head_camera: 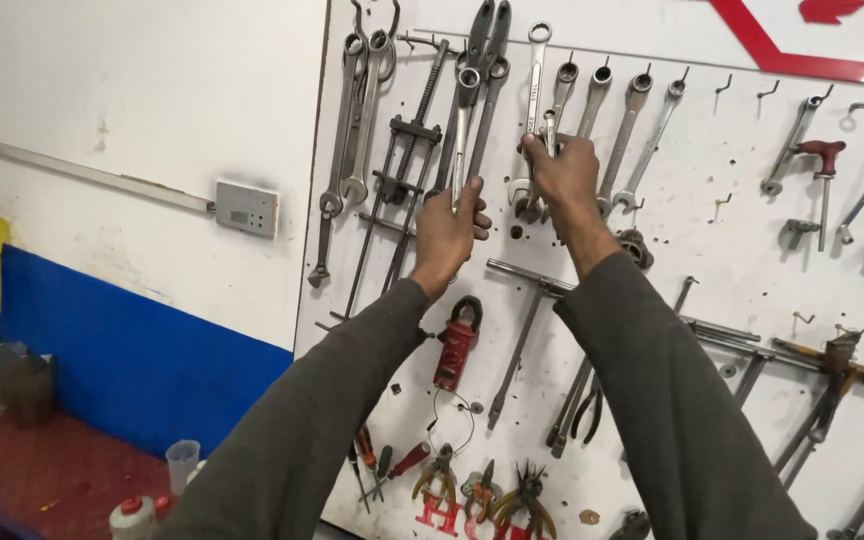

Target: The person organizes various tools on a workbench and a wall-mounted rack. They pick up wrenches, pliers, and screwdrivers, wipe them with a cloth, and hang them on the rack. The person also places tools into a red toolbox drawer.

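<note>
While the left hand (449, 232) grips it, the steel spanner (463, 130) hangs upright.

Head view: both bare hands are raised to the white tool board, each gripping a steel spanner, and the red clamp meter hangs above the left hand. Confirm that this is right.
Not quite. The head view shows the red clamp meter hanging below the left hand, beside the forearm, not above it. The rest holds: both hands are up at the white tool board, the left gripping one steel spanner and the right hand another.
</note>
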